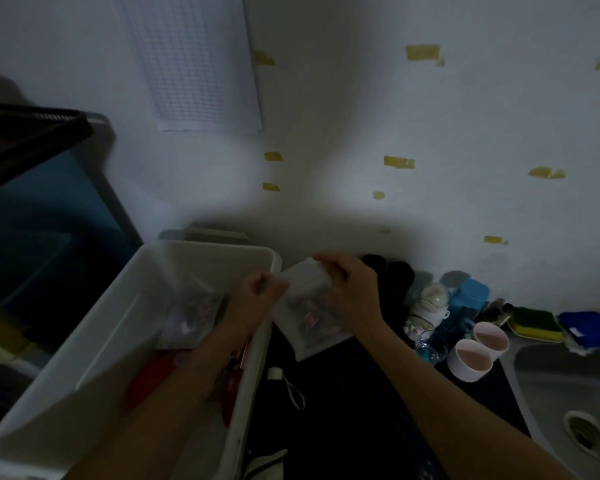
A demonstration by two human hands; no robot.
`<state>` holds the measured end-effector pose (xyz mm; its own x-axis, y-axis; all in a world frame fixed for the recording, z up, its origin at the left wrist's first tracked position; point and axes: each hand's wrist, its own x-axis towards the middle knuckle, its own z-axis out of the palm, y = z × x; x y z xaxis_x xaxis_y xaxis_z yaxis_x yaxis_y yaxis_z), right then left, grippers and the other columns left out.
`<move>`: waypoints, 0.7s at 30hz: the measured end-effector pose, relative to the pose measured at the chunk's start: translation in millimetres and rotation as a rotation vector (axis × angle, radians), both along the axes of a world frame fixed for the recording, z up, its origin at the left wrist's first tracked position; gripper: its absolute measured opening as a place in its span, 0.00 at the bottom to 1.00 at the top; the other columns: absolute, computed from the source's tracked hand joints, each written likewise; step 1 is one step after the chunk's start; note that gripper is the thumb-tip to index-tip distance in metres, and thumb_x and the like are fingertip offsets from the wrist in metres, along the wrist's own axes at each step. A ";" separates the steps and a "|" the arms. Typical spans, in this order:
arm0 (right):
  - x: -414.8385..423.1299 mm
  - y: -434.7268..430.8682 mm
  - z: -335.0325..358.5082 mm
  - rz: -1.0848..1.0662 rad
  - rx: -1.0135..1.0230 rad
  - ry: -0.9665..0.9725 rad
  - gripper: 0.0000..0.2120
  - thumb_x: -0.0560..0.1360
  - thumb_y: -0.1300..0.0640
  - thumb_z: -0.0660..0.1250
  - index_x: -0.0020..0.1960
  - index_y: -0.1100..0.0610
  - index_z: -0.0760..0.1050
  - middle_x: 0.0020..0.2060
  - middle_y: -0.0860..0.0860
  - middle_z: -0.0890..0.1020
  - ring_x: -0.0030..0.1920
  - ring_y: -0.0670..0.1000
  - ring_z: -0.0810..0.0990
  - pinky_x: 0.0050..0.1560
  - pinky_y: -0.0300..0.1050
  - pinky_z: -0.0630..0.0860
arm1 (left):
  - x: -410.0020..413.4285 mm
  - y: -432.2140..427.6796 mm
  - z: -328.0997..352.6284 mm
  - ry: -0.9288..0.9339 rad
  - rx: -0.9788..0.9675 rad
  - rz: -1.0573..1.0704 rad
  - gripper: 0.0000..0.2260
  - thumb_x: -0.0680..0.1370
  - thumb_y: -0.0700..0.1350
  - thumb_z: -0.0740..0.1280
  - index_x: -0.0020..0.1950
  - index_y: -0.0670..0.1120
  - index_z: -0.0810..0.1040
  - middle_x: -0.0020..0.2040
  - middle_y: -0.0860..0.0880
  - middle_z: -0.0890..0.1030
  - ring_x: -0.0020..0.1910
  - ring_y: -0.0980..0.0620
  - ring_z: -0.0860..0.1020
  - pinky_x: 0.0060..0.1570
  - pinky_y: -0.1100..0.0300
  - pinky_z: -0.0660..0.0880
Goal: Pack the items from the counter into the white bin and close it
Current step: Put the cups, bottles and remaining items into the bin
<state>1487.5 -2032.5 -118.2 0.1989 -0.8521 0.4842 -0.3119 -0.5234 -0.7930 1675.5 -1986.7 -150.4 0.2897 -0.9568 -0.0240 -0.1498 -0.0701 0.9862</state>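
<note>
A clear bag (309, 313) is gripped just beside the white bin's (84, 341) right rim, its top pinched by the curled fingers of the left hand (262, 289) and right hand (350, 289).

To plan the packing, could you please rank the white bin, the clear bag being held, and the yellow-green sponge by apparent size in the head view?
1. white bin
2. clear bag
3. yellow-green sponge

The sponge lies farther away, so its rank is less sure.

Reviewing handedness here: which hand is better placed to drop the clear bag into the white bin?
Left, probably. The left hand grips the clear bag at the white bin rim, its forearm already over the bin; the right hand holds the far side.
</note>
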 end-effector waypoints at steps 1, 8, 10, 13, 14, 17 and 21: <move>5.3 -0.7 5.6 -0.005 0.006 -0.039 0.13 0.70 0.65 0.70 0.52 0.54 0.82 0.46 0.43 0.83 0.48 0.39 0.80 0.50 0.32 0.74 | 4.8 0.0 3.9 0.068 -0.006 0.029 0.12 0.70 0.56 0.74 0.46 0.50 0.81 0.42 0.50 0.84 0.41 0.54 0.81 0.41 0.56 0.79; 62.6 -4.6 37.8 -0.010 0.038 -0.177 0.11 0.77 0.65 0.65 0.51 0.52 0.82 0.46 0.42 0.83 0.47 0.37 0.80 0.49 0.32 0.75 | 47.1 1.3 13.2 0.422 0.021 0.050 0.33 0.58 0.61 0.81 0.58 0.45 0.82 0.53 0.43 0.85 0.53 0.42 0.83 0.56 0.41 0.78; 72.8 -7.7 47.6 0.001 0.021 -0.159 0.11 0.77 0.64 0.65 0.51 0.50 0.82 0.47 0.41 0.83 0.49 0.36 0.80 0.51 0.30 0.73 | 54.1 2.2 16.2 0.477 0.034 0.016 0.37 0.59 0.61 0.80 0.61 0.43 0.79 0.54 0.43 0.84 0.54 0.42 0.83 0.56 0.44 0.78; 92.3 -11.7 62.7 -0.014 0.019 -0.232 0.11 0.77 0.63 0.64 0.51 0.50 0.82 0.47 0.40 0.83 0.49 0.36 0.80 0.50 0.29 0.72 | 68.5 0.7 25.1 0.641 -0.030 -0.070 0.35 0.63 0.57 0.79 0.63 0.39 0.78 0.60 0.39 0.81 0.57 0.41 0.80 0.57 0.47 0.76; 97.6 -12.4 66.8 -0.023 0.018 -0.255 0.10 0.78 0.63 0.64 0.51 0.51 0.82 0.46 0.38 0.82 0.48 0.34 0.79 0.49 0.28 0.72 | 71.3 1.5 27.7 0.660 -0.056 -0.097 0.33 0.65 0.56 0.78 0.64 0.39 0.78 0.60 0.39 0.80 0.56 0.42 0.80 0.55 0.48 0.77; 122.0 -7.0 65.2 -0.033 0.034 -0.272 0.09 0.78 0.62 0.64 0.52 0.53 0.82 0.46 0.36 0.81 0.47 0.33 0.78 0.47 0.26 0.71 | 85.1 1.8 27.2 0.646 0.001 -0.071 0.19 0.76 0.49 0.71 0.59 0.37 0.78 0.54 0.38 0.82 0.47 0.49 0.84 0.45 0.57 0.79; 153.7 6.9 43.1 -0.034 0.127 -0.277 0.09 0.80 0.59 0.63 0.52 0.48 0.79 0.47 0.35 0.81 0.49 0.36 0.78 0.47 0.27 0.72 | 114.9 6.5 15.7 0.513 0.100 0.069 0.09 0.80 0.46 0.66 0.50 0.41 0.81 0.44 0.42 0.84 0.36 0.53 0.84 0.33 0.61 0.79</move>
<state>1641.2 -2025.6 -75.1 0.0444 -0.9131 0.4053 -0.0903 -0.4077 -0.9086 1790.4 -1980.2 -134.7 0.2785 -0.9218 -0.2697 0.3591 -0.1604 0.9194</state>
